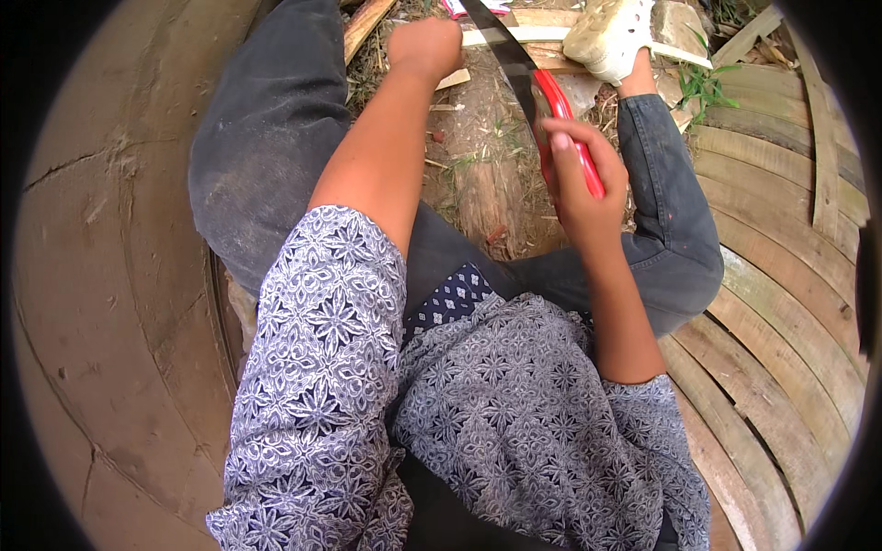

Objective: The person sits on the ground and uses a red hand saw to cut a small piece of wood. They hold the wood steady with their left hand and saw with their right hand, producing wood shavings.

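My right hand (pixel 582 180) grips the red handle of a hand saw (pixel 548 99), whose dark blade runs up and left toward a pale strip of wood (pixel 524 35) lying across the ground. My left hand (pixel 424 48) is closed, reaching forward and pressing down near that strip; what it holds is hidden. A brown log (pixel 485 174) lies on the ground between my knees, under the saw. My right foot in a dirty white shoe (pixel 608 37) rests by the strip.
Curved wooden slats (pixel 781 275) fan out on the right. A large rounded cracked concrete surface (pixel 101 275) fills the left. Scrap wood pieces, grass and weeds (pixel 703 87) lie at the top. My dark trousers and patterned shirt cover the centre.
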`<state>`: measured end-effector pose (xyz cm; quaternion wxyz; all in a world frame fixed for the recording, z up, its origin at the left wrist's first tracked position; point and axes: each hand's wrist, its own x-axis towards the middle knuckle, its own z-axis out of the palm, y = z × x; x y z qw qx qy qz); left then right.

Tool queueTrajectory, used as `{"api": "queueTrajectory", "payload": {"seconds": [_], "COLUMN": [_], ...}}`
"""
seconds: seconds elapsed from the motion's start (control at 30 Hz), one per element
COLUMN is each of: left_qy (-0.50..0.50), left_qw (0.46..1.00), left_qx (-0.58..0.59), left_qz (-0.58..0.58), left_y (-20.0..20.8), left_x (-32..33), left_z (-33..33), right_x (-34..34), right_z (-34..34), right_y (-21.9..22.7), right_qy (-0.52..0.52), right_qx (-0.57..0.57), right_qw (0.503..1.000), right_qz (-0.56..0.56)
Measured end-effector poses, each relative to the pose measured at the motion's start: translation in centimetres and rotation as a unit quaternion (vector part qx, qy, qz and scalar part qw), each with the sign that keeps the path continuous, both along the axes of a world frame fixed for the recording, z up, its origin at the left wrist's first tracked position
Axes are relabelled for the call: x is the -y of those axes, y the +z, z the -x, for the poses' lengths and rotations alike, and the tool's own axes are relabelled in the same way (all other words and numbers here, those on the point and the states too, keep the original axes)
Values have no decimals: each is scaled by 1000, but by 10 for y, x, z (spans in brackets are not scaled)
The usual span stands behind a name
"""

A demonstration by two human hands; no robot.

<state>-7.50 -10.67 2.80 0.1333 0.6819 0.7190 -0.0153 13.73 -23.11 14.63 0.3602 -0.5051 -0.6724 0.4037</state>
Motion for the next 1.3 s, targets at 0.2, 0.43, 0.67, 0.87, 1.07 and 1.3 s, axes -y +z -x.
{"api": "queueTrajectory", "payload": {"seconds": [0.2,0.43,0.67,0.87,1.07,1.3], "left_qy": [21,18,-5,17,8,-13], "left_qw": [999,1000,1000,1000,1000,1000], "left_qx": [30,6,10,-5,-6,7], "left_qz": [4,-17,-9,0,-24,-9], "left_y": [-3,-12,-6,-1,-14,-5], "left_x": [3,-5,-3,1,-14,-10], "left_z": [6,4,5,1,12,12], "right_x": [58,-26,35,61,-22,76], "right_z": [-35,21,-24,-45,16,-42], "right_y": [39,-1,3,24,-1,0], "right_qy": [-39,-11,-25,-44,-5,-36], "right_qx": [23,-55,5,-38,-46,-9], "right_qw": [995,996,999,992,998,997], "right_qz": [89,74,39,110,53,61]}}
